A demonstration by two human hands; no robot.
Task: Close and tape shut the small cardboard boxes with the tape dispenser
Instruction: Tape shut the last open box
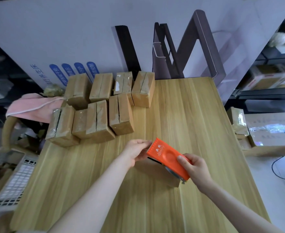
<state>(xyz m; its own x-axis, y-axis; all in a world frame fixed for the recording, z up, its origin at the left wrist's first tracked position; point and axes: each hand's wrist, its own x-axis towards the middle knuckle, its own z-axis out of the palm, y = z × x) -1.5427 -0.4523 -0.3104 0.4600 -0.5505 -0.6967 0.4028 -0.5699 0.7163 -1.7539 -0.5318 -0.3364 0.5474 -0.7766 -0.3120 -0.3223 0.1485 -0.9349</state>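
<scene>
The right hand (194,167) grips a flat orange plastic tape dispenser (167,158) with white characters too small to read, just above a brown cardboard box (157,172) on the wood-grain bench (188,115). The left hand (136,151) gathers its fingertips at the toothed edge - whether pinching tape, I cannot tell. Glossy taped boxes (101,106) cluster far-left.

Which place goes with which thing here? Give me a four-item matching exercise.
Things:
1. tape dispenser
2. pink cloth
3. cluster of boxes
4. left hand

Places:
A. far-left part of the table
B. gripped by the right hand
C. beyond the table's left edge
D. fingertips at the dispenser's toothed end

Pairs: 1-B, 2-C, 3-A, 4-D.
</scene>
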